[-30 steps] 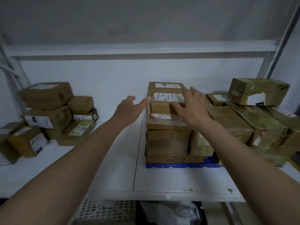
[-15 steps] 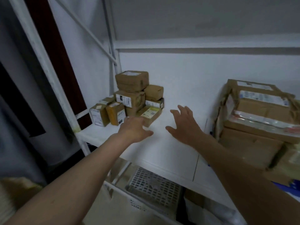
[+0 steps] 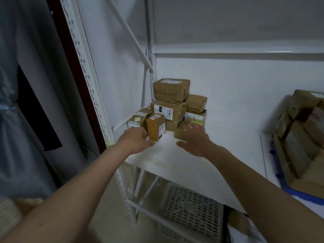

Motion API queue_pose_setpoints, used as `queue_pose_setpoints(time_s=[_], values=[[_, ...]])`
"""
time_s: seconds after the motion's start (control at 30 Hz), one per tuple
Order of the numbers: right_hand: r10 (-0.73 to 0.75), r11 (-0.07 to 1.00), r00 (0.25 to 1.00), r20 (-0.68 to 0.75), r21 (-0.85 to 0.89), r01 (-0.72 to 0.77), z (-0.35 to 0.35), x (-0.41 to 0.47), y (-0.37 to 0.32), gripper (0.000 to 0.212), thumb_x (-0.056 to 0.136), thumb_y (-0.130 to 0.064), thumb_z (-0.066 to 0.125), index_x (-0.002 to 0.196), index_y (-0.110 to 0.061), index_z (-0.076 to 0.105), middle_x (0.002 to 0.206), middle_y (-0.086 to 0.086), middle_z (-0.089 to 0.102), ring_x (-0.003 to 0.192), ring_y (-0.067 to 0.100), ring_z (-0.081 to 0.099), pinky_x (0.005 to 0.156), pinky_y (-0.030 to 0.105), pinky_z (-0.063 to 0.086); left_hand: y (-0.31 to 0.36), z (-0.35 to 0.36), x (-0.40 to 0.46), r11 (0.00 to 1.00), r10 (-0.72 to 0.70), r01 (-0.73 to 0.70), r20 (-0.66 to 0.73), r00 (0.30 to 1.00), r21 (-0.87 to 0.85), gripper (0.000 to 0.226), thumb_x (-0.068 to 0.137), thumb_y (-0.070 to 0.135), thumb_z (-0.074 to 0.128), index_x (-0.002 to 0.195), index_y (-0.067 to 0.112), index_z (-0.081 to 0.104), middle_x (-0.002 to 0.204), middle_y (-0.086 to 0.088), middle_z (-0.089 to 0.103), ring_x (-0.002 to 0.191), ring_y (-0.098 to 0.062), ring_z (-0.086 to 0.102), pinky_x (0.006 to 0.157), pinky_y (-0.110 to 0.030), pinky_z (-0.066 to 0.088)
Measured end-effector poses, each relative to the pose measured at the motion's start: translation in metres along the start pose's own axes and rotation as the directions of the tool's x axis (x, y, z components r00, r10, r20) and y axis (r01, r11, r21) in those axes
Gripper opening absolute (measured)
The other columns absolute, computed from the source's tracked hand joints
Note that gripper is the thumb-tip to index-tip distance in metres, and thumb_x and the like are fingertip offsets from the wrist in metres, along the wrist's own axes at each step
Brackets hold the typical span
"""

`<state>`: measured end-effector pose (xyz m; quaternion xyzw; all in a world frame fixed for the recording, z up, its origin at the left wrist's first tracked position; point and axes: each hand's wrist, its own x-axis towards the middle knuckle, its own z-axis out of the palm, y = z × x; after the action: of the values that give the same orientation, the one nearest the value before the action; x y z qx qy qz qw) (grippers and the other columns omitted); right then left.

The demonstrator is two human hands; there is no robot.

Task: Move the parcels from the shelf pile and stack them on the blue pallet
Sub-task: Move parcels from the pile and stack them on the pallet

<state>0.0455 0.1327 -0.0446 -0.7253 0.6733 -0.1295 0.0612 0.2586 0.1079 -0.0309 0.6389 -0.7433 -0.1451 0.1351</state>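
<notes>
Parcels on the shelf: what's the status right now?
Both hands open, left hand and right hand at the parcel pile. Nothing gripped yet. Blue pallet stacked at right. Path clear.

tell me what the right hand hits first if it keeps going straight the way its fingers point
Most likely the low flat parcel at the front of the shelf pile: the right hand is open, its fingertips already over that parcel's near edge. Whether they touch is unclear.

— What were the parcels made of?
— Brown cardboard, matt, with white paper labels and glossy tape.
— And the shelf?
— Smooth white painted metal; the pallet looked like blue plastic.
</notes>
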Motion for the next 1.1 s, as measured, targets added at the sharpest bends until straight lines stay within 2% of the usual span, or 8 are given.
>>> queue_pose_setpoints(time_s=[0.2, 0.3, 0.37, 0.47, 0.63, 0.83, 0.97, 1.1], values=[[0.074, 0.997, 0.997, 0.032, 0.036, -0.075, 0.034, 0.034, -0.032, 0.063, 0.086, -0.047, 0.06, 0.137, -0.017, 0.038, 0.15, 0.004, 0.029, 0.139, 0.031, 0.021, 0.113, 0.048, 0.026, -0.042, -0.004, 0.038, 0.989, 0.081, -0.078, 0.018, 0.997, -0.122, 0.062, 0.081, 0.045, 0.069, 0.134, 0.024, 0.046, 0.139, -0.003, 0.049, 0.123, -0.023, 0.048, 0.091, -0.028, 0.036], [0.125, 0.992, 0.992, 0.017, 0.015, -0.126, 0.036, 0.064, -0.033, 0.067, 0.085, -0.047, 0.061, 0.137, -0.013, 0.036, 0.148, 0.009, 0.03, 0.138, 0.033, 0.024, 0.111, 0.048, 0.028, -0.045, -0.01, 0.066, 0.985, 0.114, -0.109, 0.026, 0.993, -0.131, 0.075, 0.082, 0.045, 0.069, 0.144, 0.025, 0.032, 0.141, -0.002, 0.047, 0.108, -0.014, 0.055, 0.083, -0.022, 0.047], [0.159, 0.987, 0.987, -0.002, 0.019, -0.158, 0.037, 0.088, -0.029, 0.07, 0.084, -0.046, 0.061, 0.138, -0.013, 0.033, 0.145, 0.011, 0.033, 0.135, 0.034, 0.028, 0.11, 0.048, 0.031, -0.045, -0.011, 0.086, 0.981, 0.15, -0.149, -0.006, 0.989, -0.125, 0.071, 0.084, 0.043, 0.067, 0.144, 0.025, 0.033, 0.139, -0.001, 0.049, 0.099, -0.011, 0.055, 0.074, -0.012, 0.04], [0.197, 0.979, 0.98, -0.002, 0.055, -0.197, 0.042, 0.121, -0.019, 0.075, 0.084, -0.045, 0.062, 0.143, -0.015, 0.026, 0.147, 0.011, 0.029, 0.136, 0.035, 0.024, 0.109, 0.049, 0.029, -0.047, -0.003, 0.122, 0.974, 0.198, -0.2, -0.03, 0.98, -0.104, 0.063, 0.085, 0.039, 0.066, 0.14, 0.022, 0.041, 0.141, -0.004, 0.048, 0.123, -0.023, 0.048, 0.087, -0.023, 0.034], [0.178, 0.976, 0.984, -0.009, 0.126, -0.176, 0.046, 0.189, 0.01, 0.077, 0.086, -0.037, 0.06, 0.147, -0.012, 0.02, 0.147, 0.014, 0.03, 0.136, 0.036, 0.024, 0.111, 0.045, 0.024, -0.048, 0.01, 0.207, 0.988, 0.105, -0.094, 0.087, 0.991, -0.123, 0.081, 0.08, 0.048, 0.068, 0.145, 0.02, 0.029, 0.145, -0.004, 0.042, 0.121, -0.019, 0.045, 0.085, -0.024, 0.034], [0.214, 0.955, 0.977, -0.023, 0.215, -0.204, 0.035, 0.278, 0.052, 0.079, 0.09, -0.034, 0.057, 0.149, -0.006, 0.012, 0.152, 0.016, 0.022, 0.139, 0.035, 0.018, 0.114, 0.044, 0.017, -0.019, 0.012, 0.323, 0.972, 0.059, -0.041, 0.071, 0.996, -0.231, 0.095, 0.077, 0.044, 0.074, 0.149, 0.016, 0.018, 0.144, -0.008, 0.039, 0.123, -0.023, 0.045, 0.082, -0.026, 0.039], [0.246, 0.917, 0.968, -0.045, 0.336, -0.217, 0.028, 0.332, 0.077, 0.079, 0.091, -0.036, 0.056, 0.15, -0.009, 0.011, 0.151, 0.013, 0.025, 0.138, 0.034, 0.024, 0.113, 0.047, 0.024, -0.005, 0.016, 0.39, 0.924, 0.047, -0.018, 0.067, 0.997, -0.382, 0.106, 0.074, 0.039, 0.079, 0.151, 0.011, 0.012, 0.152, -0.008, 0.03, 0.135, -0.024, 0.035, 0.098, -0.023, 0.032], [0.263, 0.865, 0.963, -0.065, 0.458, -0.205, 0.028, 0.372, 0.092, 0.081, 0.09, -0.032, 0.057, 0.15, -0.008, 0.008, 0.151, 0.013, 0.026, 0.139, 0.029, 0.026, 0.111, 0.047, 0.031, -0.003, 0.018, 0.438, 0.836, -0.062, 0.076, 0.045, 0.997, -0.543, 0.122, 0.066, 0.036, 0.085, 0.153, 0.012, 0.003, 0.156, -0.009, 0.022, 0.14, -0.027, 0.028, 0.112, -0.041, 0.031]])
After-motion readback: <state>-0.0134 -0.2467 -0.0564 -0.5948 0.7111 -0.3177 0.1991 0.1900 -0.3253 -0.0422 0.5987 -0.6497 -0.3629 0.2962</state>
